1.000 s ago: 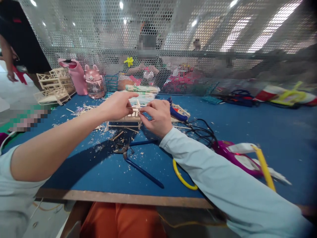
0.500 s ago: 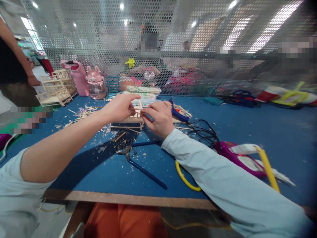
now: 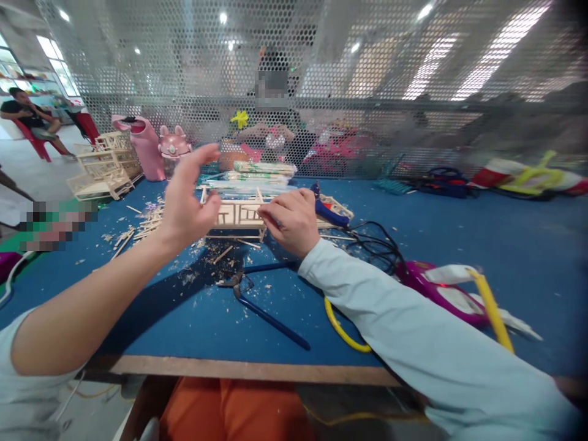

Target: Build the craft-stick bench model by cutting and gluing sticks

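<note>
My left hand [image 3: 186, 199] is raised left of a small wooden stick model [image 3: 229, 214], its thumb and fingers apart and holding nothing. At the model's right end my right hand [image 3: 294, 220] is closed in a pinch. Whatever lies between those fingertips is too small to make out, and the hand hides part of the model's right side. The model is pale wood, with posts, a low rail and a panelled front. On the blue table in front of it lie pliers [image 3: 236, 282] with blue handles, jaws to the left.
Wood scraps and sticks [image 3: 149, 223] litter the left side. Behind the model are bagged sticks [image 3: 264, 174]. A blue glue gun [image 3: 333, 214] trails black cable. Farther right sits a purple device [image 3: 427, 294]; a pink bottle [image 3: 147, 150] and a larger wooden model [image 3: 105, 165] stand back left.
My left hand has moved left and up, away from my right hand, and its fingers have opened. More of the model's front shows. My right hand stays almost in place, still pinching.
</note>
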Tool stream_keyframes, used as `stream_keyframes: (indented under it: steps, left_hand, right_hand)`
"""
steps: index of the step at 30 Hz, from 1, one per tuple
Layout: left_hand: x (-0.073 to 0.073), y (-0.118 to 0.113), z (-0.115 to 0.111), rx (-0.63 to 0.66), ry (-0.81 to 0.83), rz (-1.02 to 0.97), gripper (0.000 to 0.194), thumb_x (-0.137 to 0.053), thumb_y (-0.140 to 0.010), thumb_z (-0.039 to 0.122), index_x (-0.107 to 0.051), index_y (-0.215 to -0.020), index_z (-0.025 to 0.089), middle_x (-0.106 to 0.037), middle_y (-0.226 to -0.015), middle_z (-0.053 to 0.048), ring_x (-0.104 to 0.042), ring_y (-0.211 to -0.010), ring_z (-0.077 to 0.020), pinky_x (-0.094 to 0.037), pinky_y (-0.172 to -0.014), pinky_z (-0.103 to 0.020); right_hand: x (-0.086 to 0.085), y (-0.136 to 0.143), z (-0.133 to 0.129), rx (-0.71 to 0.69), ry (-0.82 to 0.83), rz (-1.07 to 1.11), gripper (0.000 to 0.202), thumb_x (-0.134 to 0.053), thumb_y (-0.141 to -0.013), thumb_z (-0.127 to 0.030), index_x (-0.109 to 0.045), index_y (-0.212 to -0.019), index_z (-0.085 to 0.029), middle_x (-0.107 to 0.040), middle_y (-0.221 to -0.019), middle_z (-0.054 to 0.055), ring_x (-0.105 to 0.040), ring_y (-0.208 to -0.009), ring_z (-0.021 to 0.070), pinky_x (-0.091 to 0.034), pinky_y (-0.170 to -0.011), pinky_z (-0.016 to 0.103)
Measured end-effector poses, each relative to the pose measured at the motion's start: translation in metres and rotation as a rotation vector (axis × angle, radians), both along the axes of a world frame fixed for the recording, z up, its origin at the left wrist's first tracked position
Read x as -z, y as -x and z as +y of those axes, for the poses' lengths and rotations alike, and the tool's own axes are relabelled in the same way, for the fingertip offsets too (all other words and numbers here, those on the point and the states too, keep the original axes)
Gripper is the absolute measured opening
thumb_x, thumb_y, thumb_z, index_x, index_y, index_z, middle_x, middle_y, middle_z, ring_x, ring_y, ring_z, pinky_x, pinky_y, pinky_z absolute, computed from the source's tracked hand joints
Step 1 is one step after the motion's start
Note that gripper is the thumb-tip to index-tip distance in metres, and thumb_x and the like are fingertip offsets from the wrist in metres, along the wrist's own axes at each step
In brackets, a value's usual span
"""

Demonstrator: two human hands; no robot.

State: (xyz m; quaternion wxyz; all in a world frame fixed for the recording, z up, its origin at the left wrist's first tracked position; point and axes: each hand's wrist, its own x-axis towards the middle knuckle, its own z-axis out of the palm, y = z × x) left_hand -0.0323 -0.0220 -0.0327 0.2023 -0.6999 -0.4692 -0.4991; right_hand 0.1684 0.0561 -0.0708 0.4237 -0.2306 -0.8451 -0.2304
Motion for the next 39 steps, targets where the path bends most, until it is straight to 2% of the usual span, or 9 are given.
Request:
stream_keyframes:
  steps: [2, 3, 7, 13, 25, 29, 33, 36, 39]
  left_hand:
    - [0.014, 0.009, -0.011, -0.08, -0.164, -0.151, 0.041, -0.048, -0.08, 0.018, -0.043, -0.12, 0.024, -0.059, -0.106, -0.006, -0.059, -0.096, -0.0172, -0.051, -0.084, -0.036]
    - [0.021, 0.011, -0.015, -0.102, -0.124, -0.173, 0.035, -0.048, -0.081, 0.021, -0.046, -0.116, 0.023, -0.061, -0.096, -0.005, -0.06, -0.085, -0.0157, -0.052, -0.076, -0.032]
    - [0.041, -0.001, -0.025, -0.02, 0.332, 0.065, 0.027, -0.047, -0.083, 0.027, -0.06, -0.105, 0.018, -0.061, -0.06, 0.0, -0.054, -0.051, -0.0114, -0.047, -0.055, -0.025]
    - [0.045, -0.038, -0.026, -0.223, 0.561, 0.35, 0.054, -0.041, -0.086, 0.029, -0.04, -0.137, 0.011, -0.07, -0.068, -0.009, -0.063, -0.056, -0.019, -0.046, -0.054, -0.028]
    - [0.049, -0.037, -0.015, -0.327, 0.519, 0.351, 0.052, -0.04, -0.086, 0.026, -0.043, -0.135, 0.009, -0.068, -0.065, -0.01, -0.058, -0.049, -0.0164, -0.038, -0.049, -0.026]
    - [0.05, -0.034, -0.026, -0.019, 0.369, 0.214, 0.032, -0.043, -0.085, 0.034, -0.062, -0.1, 0.013, -0.06, -0.056, -0.003, -0.05, -0.048, -0.012, -0.033, -0.048, -0.023]
    - [0.045, -0.038, -0.041, 0.291, 0.538, -0.244, 0.044, -0.037, -0.089, 0.044, -0.043, -0.055, 0.017, -0.039, -0.046, 0.004, -0.036, -0.044, -0.0074, -0.028, -0.046, -0.021]
    - [0.037, -0.045, -0.046, 0.571, 0.935, -0.61, 0.044, -0.035, -0.089, 0.05, -0.051, -0.066, 0.016, -0.049, -0.055, 0.002, -0.042, -0.046, -0.0069, -0.031, -0.044, -0.019]
    - [0.028, -0.057, -0.047, 0.857, 1.208, -0.649, 0.035, -0.049, -0.085, 0.046, -0.061, -0.093, 0.014, -0.064, -0.077, -0.003, -0.056, -0.059, -0.0087, -0.042, -0.053, -0.019]
  right_hand:
    - [0.0, 0.0, 0.0, 0.005, 0.004, -0.007, 0.022, -0.048, -0.089, -0.03, -0.068, -0.081, -0.023, -0.061, -0.073, 0.001, -0.047, -0.076, 0.0175, -0.028, -0.079, 0.036]
    - [0.0, 0.0, 0.0, 0.007, 0.004, -0.01, 0.022, -0.048, -0.089, -0.03, -0.068, -0.081, -0.023, -0.061, -0.073, 0.001, -0.047, -0.076, 0.0175, -0.028, -0.079, 0.036]
    - [-0.002, 0.001, 0.001, 0.005, -0.025, -0.01, 0.023, -0.049, -0.089, -0.031, -0.068, -0.08, -0.022, -0.062, -0.072, 0.001, -0.047, -0.075, 0.0172, -0.027, -0.079, 0.035]
    - [-0.002, 0.001, 0.002, 0.033, -0.025, -0.009, 0.024, -0.049, -0.089, -0.033, -0.069, -0.08, -0.023, -0.062, -0.072, 0.001, -0.046, -0.074, 0.0173, -0.026, -0.079, 0.035]
    - [0.002, 0.003, 0.002, 0.041, -0.037, -0.013, 0.026, -0.047, -0.09, -0.032, -0.069, -0.081, -0.022, -0.063, -0.071, 0.001, -0.047, -0.073, 0.0162, -0.028, -0.079, 0.035]
    - [-0.019, -0.005, -0.001, -0.021, -0.087, -0.03, 0.024, -0.048, -0.09, -0.029, -0.069, -0.079, -0.021, -0.064, -0.072, 0.002, -0.051, -0.073, 0.0165, -0.034, -0.075, 0.036]
    - [-0.066, -0.036, -0.037, -0.019, -0.101, 0.107, 0.019, -0.052, -0.088, -0.03, -0.067, -0.082, -0.02, -0.062, -0.084, 0.005, -0.055, -0.084, 0.0192, -0.041, -0.074, 0.036]
    - [-0.082, -0.058, -0.077, -0.064, -0.012, -0.106, 0.017, -0.051, -0.089, -0.03, -0.065, -0.081, -0.023, -0.061, -0.085, 0.003, -0.055, -0.081, 0.0173, -0.042, -0.071, 0.032]
    - [-0.071, -0.066, -0.104, -0.114, 0.024, -0.411, 0.025, -0.043, -0.092, -0.022, -0.064, -0.079, -0.021, -0.062, -0.081, 0.004, -0.054, -0.076, 0.017, -0.041, -0.07, 0.031]
